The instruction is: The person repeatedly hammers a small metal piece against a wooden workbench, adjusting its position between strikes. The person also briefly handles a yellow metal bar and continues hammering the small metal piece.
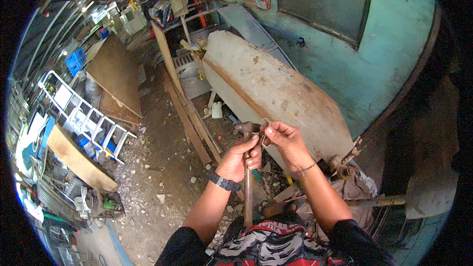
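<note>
Two bare hands meet at the middle of the head view, seen from above in a cluttered workshop with a dirt and rubble floor. The left hand (240,157), with a dark watch on its wrist, is closed around the handle of a hammer (247,167) just below its head; the rusty head points up and to the left, and the long handle runs straight down toward the person's lap. The right hand (285,140), wearing a thin bracelet, pinches a small bent wire loop (265,130) between thumb and fingertips, with the other fingers curled in. The loop sits just beside the hammer head, to its right; whether the two touch cannot be made out. Behind the hands lies a long, pale, rust-stained metal sheet (276,88), tilted against a turquoise wall (389,64) that has a dark window. To the left of the sheet, wooden planks (189,118) lie on the ground. Further left stand a white metal rack (84,113) and a large brown board (116,71). At the bottom edge, patterned red, black and white cloth covers the person's lap.
</note>
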### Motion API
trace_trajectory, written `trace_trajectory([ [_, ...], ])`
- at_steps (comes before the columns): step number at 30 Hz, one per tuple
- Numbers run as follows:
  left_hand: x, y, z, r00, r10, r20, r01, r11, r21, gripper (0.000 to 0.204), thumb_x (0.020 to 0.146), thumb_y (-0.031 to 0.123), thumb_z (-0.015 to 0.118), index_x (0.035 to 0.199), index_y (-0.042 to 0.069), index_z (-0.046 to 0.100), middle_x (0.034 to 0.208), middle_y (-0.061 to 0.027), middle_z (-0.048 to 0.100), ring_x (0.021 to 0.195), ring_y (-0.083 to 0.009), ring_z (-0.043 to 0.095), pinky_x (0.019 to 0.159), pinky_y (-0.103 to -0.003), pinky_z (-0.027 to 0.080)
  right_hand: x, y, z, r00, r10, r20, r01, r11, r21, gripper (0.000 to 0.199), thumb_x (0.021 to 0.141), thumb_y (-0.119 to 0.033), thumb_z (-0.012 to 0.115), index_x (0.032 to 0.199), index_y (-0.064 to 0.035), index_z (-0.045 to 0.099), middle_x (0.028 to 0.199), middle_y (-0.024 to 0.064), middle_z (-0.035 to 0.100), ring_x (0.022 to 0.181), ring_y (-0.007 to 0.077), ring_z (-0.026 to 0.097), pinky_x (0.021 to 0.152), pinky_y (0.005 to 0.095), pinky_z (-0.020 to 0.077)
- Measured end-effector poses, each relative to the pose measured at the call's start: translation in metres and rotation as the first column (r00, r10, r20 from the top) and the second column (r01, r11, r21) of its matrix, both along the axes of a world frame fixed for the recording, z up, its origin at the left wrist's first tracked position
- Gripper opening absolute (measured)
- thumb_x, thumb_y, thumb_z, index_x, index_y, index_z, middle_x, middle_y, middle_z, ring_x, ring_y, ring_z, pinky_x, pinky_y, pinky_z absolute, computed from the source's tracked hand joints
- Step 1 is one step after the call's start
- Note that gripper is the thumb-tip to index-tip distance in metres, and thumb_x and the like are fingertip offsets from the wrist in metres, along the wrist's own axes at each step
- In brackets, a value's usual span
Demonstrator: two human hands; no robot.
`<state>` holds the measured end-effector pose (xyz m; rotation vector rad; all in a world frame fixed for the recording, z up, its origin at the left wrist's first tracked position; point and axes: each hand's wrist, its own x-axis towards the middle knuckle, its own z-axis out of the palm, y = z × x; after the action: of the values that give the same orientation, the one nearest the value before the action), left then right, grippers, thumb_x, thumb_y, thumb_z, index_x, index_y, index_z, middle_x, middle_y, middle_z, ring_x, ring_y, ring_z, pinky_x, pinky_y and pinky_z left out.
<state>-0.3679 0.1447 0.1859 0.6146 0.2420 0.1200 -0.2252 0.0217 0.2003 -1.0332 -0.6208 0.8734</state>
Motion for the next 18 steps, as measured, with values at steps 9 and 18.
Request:
trace_trajectory([
  [9,-0.021,-0.018,0.036,0.967,0.254,-0.002,-0.237,0.903,0.357,0.019,0.098,0.021,0.067,0.108,0.006,0.063,0.08,-0.0008,0.059,0.054,-0.0066,0.047,0.046,-0.023,0.036,-0.018,-0.032,0.015,0.997,-0.05,-0.053,0.051,0.999,0.014,0.026,0.096,-0.02,0.07,0.109,0.0022,0.068,0.091,0.0105,0.073,0.08,0.0167,0.069,0.074,0.0319,0.059],
  [18,-0.017,-0.035,0.04,0.98,0.193,0.056,-0.195,0.851,0.488,0.03,0.091,0.013,0.074,0.117,0.004,0.063,0.073,0.0049,0.054,0.055,-0.0026,0.045,0.045,-0.02,0.035,-0.025,-0.04,0.023,0.977,-0.135,-0.162,0.139,0.99,0.012,0.018,0.095,-0.016,0.07,0.102,0.0004,0.069,0.091,0.0113,0.073,0.08,0.0199,0.073,0.072,0.0344,0.0622],
])
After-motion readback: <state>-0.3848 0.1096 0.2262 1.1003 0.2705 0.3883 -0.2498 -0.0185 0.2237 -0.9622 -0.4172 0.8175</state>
